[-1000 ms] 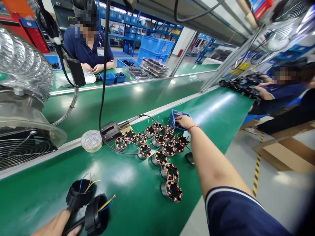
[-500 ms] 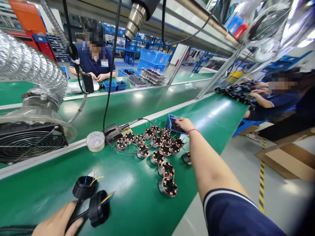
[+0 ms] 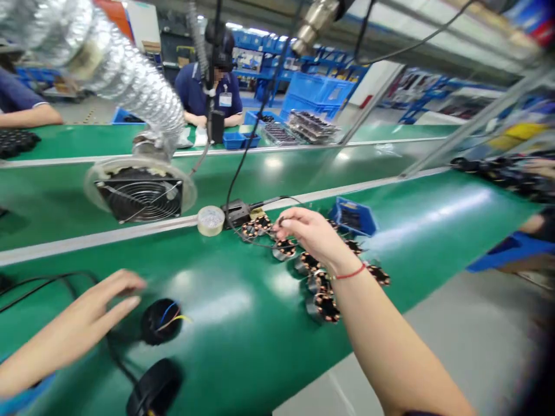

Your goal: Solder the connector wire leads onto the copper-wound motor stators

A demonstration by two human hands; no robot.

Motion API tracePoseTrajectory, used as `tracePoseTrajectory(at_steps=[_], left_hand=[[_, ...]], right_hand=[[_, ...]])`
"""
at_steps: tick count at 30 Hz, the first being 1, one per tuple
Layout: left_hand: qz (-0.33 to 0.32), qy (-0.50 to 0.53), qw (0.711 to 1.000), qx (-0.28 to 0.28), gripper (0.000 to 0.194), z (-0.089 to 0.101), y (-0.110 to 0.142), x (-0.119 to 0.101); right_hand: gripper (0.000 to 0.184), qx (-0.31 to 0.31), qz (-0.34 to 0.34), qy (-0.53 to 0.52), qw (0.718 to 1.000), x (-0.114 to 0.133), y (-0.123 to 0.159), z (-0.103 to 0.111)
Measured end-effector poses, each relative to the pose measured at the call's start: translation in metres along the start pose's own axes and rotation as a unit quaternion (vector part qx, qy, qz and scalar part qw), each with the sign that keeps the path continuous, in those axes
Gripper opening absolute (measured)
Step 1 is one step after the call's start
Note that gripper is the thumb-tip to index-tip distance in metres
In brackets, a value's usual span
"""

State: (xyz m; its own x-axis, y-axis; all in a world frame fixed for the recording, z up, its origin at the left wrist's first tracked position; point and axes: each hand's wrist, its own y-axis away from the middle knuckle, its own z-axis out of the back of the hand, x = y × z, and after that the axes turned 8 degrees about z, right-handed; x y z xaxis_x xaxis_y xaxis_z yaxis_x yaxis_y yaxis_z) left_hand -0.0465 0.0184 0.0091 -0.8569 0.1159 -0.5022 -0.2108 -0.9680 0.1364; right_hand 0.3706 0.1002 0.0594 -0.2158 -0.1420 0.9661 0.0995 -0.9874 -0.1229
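Observation:
My left hand is open, its fingers stretched just left of a round black housing with blue, red and yellow wires coming out of it. A second black housing, blurred, lies nearer to me with a black cable behind it. My right hand is above the copper-wound motor stators, with thumb and finger pinched on a small dark piece too small to name. Part of the stator group is hidden by this hand. Behind it a blue bin holds small black parts.
A roll of clear tape and a black corded device stand by the table's back rail. A fan with a silver duct is at the left. A metal nozzle hangs overhead. A co-worker sits across the green table.
My right hand has come out of the blue bin and moved left with a small dark piece. My left hand has let go of the black housings. The view has shifted left.

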Motion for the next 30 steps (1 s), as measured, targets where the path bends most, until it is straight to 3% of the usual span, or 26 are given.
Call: tracePoseTrajectory(at_steps=[1, 4, 6, 8, 10, 14, 19, 21, 24, 30], left_hand=[[-0.015, 0.045, 0.998, 0.036, 0.027, 0.005, -0.010, -0.016], [-0.085, 0.155, 0.982, 0.063, 0.025, 0.006, -0.042, -0.052], [-0.108, 0.173, 0.975, 0.087, 0.022, -0.003, -0.060, -0.059], [-0.102, 0.120, 0.982, 0.106, 0.020, -0.013, -0.069, -0.054], [-0.085, 0.073, 0.986, 0.124, 0.018, -0.019, -0.069, -0.044], [-0.075, 0.066, 0.977, 0.188, 0.027, -0.021, -0.050, -0.027], [-0.141, -0.033, 0.962, 0.230, 0.060, -0.017, -0.024, -0.030], [-0.145, -0.065, 0.962, 0.221, 0.055, -0.018, -0.019, -0.034], [-0.144, -0.119, 0.970, 0.156, 0.035, -0.023, -0.018, -0.039], [-0.147, -0.213, 0.962, -0.082, 0.020, -0.048, -0.015, -0.044]], right_hand=[[0.019, 0.053, 0.015, -0.003, 0.998, 0.005, 0.005, -0.029], [0.012, 0.146, 0.061, 0.053, 0.986, 0.007, 0.016, -0.101], [0.011, 0.181, 0.097, 0.176, 0.963, -0.003, 0.017, -0.132], [0.013, 0.205, 0.117, 0.306, 0.922, -0.021, 0.015, -0.150], [0.015, 0.217, 0.118, 0.386, 0.889, -0.040, 0.013, -0.158], [0.018, 0.215, 0.117, 0.444, 0.862, -0.067, 0.012, -0.163], [0.024, 0.209, 0.136, 0.467, 0.848, -0.076, 0.014, -0.166], [0.025, 0.204, 0.142, 0.468, 0.848, -0.078, 0.014, -0.166], [0.025, 0.197, 0.149, 0.468, 0.848, -0.081, 0.015, -0.164], [0.019, 0.166, 0.155, 0.451, 0.863, -0.083, 0.017, -0.159]])
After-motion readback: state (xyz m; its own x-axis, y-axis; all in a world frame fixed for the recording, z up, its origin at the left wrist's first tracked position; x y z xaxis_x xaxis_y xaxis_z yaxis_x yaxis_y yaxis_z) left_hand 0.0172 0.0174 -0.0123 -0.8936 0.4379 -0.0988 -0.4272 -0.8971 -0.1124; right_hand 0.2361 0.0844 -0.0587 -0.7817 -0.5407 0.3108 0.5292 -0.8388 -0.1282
